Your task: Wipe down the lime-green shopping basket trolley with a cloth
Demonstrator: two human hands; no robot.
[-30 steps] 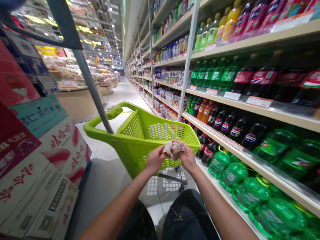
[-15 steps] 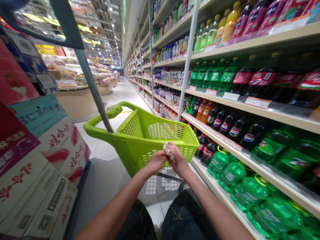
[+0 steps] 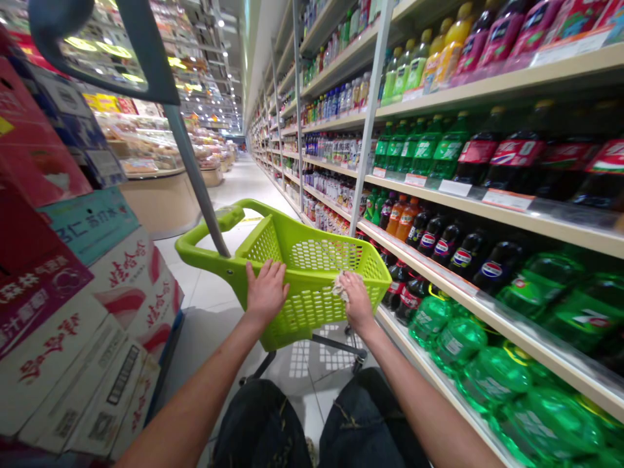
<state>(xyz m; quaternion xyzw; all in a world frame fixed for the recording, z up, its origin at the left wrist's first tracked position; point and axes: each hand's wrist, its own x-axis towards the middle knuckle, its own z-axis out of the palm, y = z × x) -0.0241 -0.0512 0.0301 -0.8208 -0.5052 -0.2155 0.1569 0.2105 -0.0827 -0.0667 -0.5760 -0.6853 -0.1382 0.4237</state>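
A lime green plastic shopping cart [image 3: 312, 257] stands in the aisle just ahead of my knees. My left hand [image 3: 264, 289] rests on the cart's near rim with its fingers curled over the edge. My right hand [image 3: 354, 300] is closed on a crumpled pale cloth [image 3: 338, 283] and presses it against the near wall of the cart's basket. The cart's basket looks empty inside.
Shelves of soda bottles [image 3: 468, 247] run along the right, green bottles [image 3: 492, 370] lowest. Stacked cartons [image 3: 82, 325] stand on the left, with a grey slanted pole [image 3: 195, 175] beside the cart handle. The tiled aisle floor [image 3: 244, 175] runs ahead past display counters [image 3: 156, 188].
My hands held the crumpled cloth together in front of the cart. Now the left hand has moved to the cart's rim and the right hand alone holds the cloth against the basket.
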